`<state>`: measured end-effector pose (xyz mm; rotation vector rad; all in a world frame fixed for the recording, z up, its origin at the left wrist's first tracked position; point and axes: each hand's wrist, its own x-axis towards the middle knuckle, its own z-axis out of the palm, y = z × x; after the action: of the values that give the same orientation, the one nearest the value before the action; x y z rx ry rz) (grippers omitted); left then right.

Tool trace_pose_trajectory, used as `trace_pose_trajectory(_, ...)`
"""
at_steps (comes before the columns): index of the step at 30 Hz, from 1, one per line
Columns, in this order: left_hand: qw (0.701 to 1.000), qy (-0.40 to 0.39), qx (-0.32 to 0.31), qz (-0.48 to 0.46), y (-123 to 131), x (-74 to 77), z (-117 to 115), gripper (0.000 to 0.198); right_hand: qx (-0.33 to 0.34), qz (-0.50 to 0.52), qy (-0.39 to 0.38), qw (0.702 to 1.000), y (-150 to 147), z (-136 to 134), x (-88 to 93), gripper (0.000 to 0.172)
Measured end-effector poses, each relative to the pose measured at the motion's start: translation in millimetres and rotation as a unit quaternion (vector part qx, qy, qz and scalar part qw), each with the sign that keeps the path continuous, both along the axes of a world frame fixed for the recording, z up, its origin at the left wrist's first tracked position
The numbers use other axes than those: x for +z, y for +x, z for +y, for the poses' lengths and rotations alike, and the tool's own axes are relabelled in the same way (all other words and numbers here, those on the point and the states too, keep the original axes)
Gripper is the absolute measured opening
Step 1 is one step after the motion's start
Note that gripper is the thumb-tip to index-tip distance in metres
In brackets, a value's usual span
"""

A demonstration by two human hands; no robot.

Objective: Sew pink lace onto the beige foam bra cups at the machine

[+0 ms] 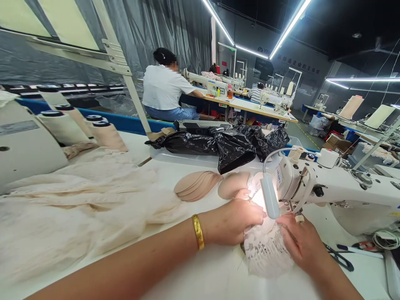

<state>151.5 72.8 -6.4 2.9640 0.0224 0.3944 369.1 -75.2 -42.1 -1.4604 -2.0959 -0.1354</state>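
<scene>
Left hand [239, 221] pinches the lace [265, 250], spread between it and the right hand [303, 237], which lies against it, grip unclear, sewing machine [293, 179] just beyond. Looks like stitch-guiding; next calls for steady feeding.

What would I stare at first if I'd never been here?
Probably the shining lamp by the sewing machine, lighting the lace at the left hand and right hand. Next, perhaps the gold bracelet on the left wrist, then the shiny black plastic further back, beyond the beige pads.
</scene>
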Motion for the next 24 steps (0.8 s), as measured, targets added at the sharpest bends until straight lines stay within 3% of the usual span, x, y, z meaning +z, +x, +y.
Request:
trace_pose_trajectory(3, 0.996, 0.019, 0.072, 0.039, -1.0, 2.5, -10.2, 0.011, 0.067, -0.010, -0.048, 0.997, -7.3, -2.3, 2.3, 0.033)
trace_pose_trajectory(5, 0.989, 0.024, 0.128, 0.075, 0.1, 5.4, -20.2, 0.009, 0.055, -0.030, -0.064, 0.996, -9.3, -0.2, -2.2, 0.038)
trace_pose_trajectory(8, 0.978, 0.016, 0.158, 0.137, -0.1, 12.2, -32.7, 0.020, 0.010, -0.070, -0.049, 0.996, -5.2, 5.1, -11.8, 0.024)
trace_pose_trajectory(13, 0.983, -0.038, 0.113, 0.143, -12.8, 21.1, -31.2, 0.048, -0.031, -0.041, -0.055, 0.997, 7.4, 3.2, -4.3, 0.022)
trace_pose_trajectory(18, 0.993, -0.042, 0.032, 0.110, -13.5, 15.9, -20.0, 0.025, -0.028, -0.005, -0.173, 0.985, 21.5, -5.7, 17.7, 0.022)
trace_pose_trajectory(21, 0.997, -0.041, 0.013, 0.068, -8.1, 9.0, -17.0, 0.021, -0.021, 0.023, -0.216, 0.976, 32.7, -9.1, 24.5, 0.024)
trace_pose_trajectory(24, 0.999, -0.019, -0.006, 0.025, -4.2, 2.0, -14.7, 0.026, -0.002, 0.132, -0.228, 0.965, 34.4, -8.0, 26.2, 0.021)
